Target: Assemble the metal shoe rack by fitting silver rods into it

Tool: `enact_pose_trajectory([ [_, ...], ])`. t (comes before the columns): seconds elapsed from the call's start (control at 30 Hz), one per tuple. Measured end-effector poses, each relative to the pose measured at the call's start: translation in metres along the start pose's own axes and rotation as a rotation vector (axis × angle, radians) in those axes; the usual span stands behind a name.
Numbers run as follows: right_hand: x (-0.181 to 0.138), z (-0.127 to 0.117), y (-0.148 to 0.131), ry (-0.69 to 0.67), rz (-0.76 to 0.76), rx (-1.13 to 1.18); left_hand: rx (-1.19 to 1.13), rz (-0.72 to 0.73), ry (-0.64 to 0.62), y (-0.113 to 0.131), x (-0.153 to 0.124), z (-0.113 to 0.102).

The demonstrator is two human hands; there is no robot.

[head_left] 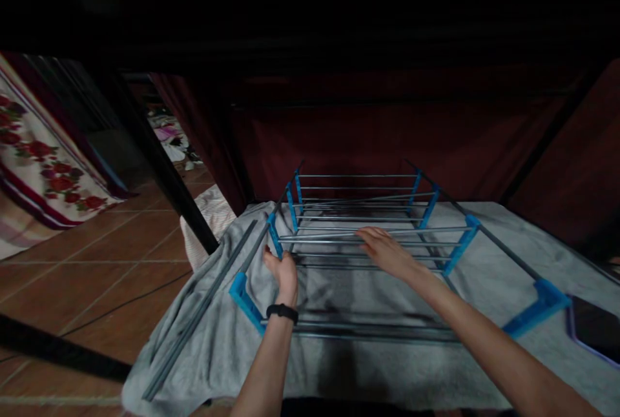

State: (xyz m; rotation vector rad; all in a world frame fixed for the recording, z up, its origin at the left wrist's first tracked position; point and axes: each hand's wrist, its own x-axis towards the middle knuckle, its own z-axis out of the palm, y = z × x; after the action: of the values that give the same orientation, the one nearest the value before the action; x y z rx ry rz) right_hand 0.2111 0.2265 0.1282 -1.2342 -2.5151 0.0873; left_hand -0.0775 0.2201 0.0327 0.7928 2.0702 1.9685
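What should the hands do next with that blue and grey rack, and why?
Probably close the left hand around the blue side piece to steady the rack. That hand rests at that corner, fingers not clearly closed, while the right hand lies open across the grey rods. A steadied frame would likely let the right hand shift a rod.

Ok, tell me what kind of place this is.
Probably a home bedroom, dimly lit: a grey blanket spread over a bed, a floral bedspread at left, terracotta floor tiles, and a phone lying nearby.
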Motion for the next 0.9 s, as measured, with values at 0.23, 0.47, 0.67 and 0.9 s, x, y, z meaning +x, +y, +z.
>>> enact_pose_trajectory([
  [0.23, 0.055, 0.032, -0.028, -0.139, 0.028, -0.129, -0.028, 0.063, -0.117, 0.011, 0.021, 0.011],
  [0.47, 0.066, 0.026, -0.029, -0.147, 0.037, -0.176, -0.059, 0.116, -0.187, 0.016, 0.029, 0.007],
  [0.67, 0.066, 0.015, -0.029, -0.137, 0.031, -0.175, -0.05, 0.103, -0.172, 0.024, 0.036, 0.01],
  [0.9, 0.067, 0.008, -0.029, -0.097, 0.019, -0.153, -0.062, 0.078, -0.171, 0.032, 0.042, 0.011],
])
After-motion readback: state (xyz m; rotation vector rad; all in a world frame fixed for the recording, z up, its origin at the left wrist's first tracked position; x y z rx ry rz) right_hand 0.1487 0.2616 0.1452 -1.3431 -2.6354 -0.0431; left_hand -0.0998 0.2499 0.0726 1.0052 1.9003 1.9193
